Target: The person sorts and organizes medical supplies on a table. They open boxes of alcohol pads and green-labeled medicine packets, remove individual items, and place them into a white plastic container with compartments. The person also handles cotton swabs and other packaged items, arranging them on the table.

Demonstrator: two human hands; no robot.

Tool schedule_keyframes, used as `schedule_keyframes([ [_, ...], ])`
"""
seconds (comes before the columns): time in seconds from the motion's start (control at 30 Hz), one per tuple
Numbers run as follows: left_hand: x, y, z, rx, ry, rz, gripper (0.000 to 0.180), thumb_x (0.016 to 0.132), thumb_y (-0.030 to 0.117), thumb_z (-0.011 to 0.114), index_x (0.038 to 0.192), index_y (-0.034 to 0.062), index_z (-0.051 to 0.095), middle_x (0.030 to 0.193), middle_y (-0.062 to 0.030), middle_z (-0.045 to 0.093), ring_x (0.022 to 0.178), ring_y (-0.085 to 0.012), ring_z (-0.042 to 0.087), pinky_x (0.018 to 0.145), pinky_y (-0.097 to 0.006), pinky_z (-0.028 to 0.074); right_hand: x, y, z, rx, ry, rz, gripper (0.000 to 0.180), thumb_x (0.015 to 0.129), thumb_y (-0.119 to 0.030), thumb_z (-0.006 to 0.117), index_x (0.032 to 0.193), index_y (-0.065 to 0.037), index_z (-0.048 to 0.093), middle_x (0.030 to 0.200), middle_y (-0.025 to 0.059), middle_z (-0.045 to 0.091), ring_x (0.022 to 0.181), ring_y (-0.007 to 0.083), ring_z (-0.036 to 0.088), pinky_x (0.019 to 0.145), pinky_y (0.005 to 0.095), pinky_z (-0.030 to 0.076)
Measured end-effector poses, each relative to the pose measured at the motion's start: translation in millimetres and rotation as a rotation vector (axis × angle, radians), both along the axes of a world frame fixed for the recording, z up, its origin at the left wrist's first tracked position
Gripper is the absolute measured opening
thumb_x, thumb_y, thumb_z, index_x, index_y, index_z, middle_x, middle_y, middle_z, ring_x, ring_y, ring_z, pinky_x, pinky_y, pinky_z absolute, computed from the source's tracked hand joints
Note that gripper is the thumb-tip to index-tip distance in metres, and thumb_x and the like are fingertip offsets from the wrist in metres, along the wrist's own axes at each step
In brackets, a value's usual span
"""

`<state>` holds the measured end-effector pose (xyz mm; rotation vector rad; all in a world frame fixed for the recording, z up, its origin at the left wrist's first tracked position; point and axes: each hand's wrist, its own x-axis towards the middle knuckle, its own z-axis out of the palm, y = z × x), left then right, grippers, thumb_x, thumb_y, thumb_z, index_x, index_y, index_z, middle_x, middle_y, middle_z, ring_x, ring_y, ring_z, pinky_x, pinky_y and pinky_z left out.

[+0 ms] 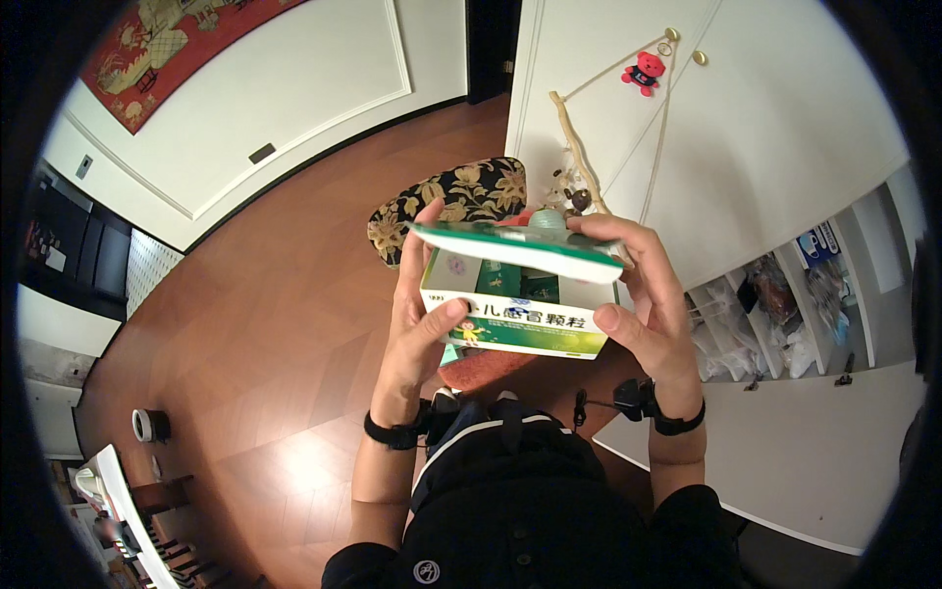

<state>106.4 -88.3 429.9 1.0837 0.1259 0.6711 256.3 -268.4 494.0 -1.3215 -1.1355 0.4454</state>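
Between my two hands is a white and green cardboard medicine box with its lid flap raised. Dark green packets show inside through the opening. My left hand grips the box's left end, thumb on the front panel and fingers behind. At the right end my right hand holds it, its thumb on the front panel and a finger reaching over the lid's corner. Most of the fingers behind the box are hidden. Each wrist wears a black strap with a small device on it.
Beyond the box stands a stool with black and gold floral fabric. To the right, a white cabinet carries a hanging branch and a red bear charm. Open shelves hold plastic bags. Brown wooden floor spreads to the left.
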Motion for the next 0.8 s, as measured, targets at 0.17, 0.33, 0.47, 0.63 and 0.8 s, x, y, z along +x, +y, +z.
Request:
schedule_keyframes([
  [0.17, -30.8, 11.7, 8.8, 0.088, 0.000, -0.002, 0.093, 0.079, 0.022, 0.084, 0.153, 0.0082, 0.029, 0.144, -0.0118, 0.044, 0.133, -0.0245, 0.046, 0.111, -0.038, 0.039, -12.0, 23.7, -6.3, 0.054, -0.153, 0.027, 0.037, 0.092, -0.026, 0.070, 0.118, -0.002, 0.062, 0.128, 0.0169, 0.059, 0.127, 0.0317, 0.051, 0.111, 0.0448, 0.036],
  [0.33, -55.3, 32.3, 2.7, 0.131, 0.041, 0.014, 0.082, 0.082, 0.023, 0.082, 0.147, 0.0075, 0.035, 0.141, -0.0106, 0.045, 0.130, -0.0223, 0.048, 0.109, -0.036, 0.040, -21.6, 48.2, -4.3, 0.012, -0.288, 0.075, 0.025, 0.093, -0.023, 0.069, 0.107, -0.002, 0.070, 0.122, 0.0146, 0.064, 0.124, 0.0322, 0.054, 0.111, 0.0469, 0.037],
  [0.47, -73.8, 50.7, -4.7, 0.110, 0.062, 0.012, 0.074, 0.085, 0.023, 0.080, 0.145, 0.0064, 0.039, 0.141, -0.0110, 0.044, 0.129, -0.0214, 0.049, 0.107, -0.034, 0.041, -29.3, 67.3, -5.2, -0.031, -0.302, 0.102, 0.024, 0.091, -0.022, 0.070, 0.105, -0.003, 0.071, 0.119, 0.0137, 0.066, 0.123, 0.0330, 0.055, 0.110, 0.0478, 0.038],
  [0.63, -92.9, 73.9, -6.3, 0.183, 0.095, 0.065, 0.069, 0.087, 0.021, 0.078, 0.143, 0.0054, 0.042, 0.138, -0.0122, 0.047, 0.127, -0.0213, 0.049, 0.106, -0.034, 0.041, -42.9, 94.4, -2.5, -0.056, -0.403, 0.132, 0.020, 0.090, -0.016, 0.071, 0.106, -0.003, 0.071, 0.116, 0.0132, 0.068, 0.120, 0.0325, 0.058, 0.105, 0.0452, 0.042],
  [0.8, -106.7, 91.5, -5.6, 0.269, 0.104, 0.109, 0.075, 0.086, 0.017, 0.079, 0.145, 0.0052, 0.036, 0.131, -0.0123, 0.050, 0.125, -0.0209, 0.050, 0.105, -0.034, 0.041, -63.5, 125.3, 12.3, -0.121, -0.575, 0.152, 0.026, 0.088, -0.012, 0.071, 0.113, -0.003, 0.069, 0.121, 0.0110, 0.067, 0.116, 0.0334, 0.058, 0.102, 0.0430, 0.045],
])
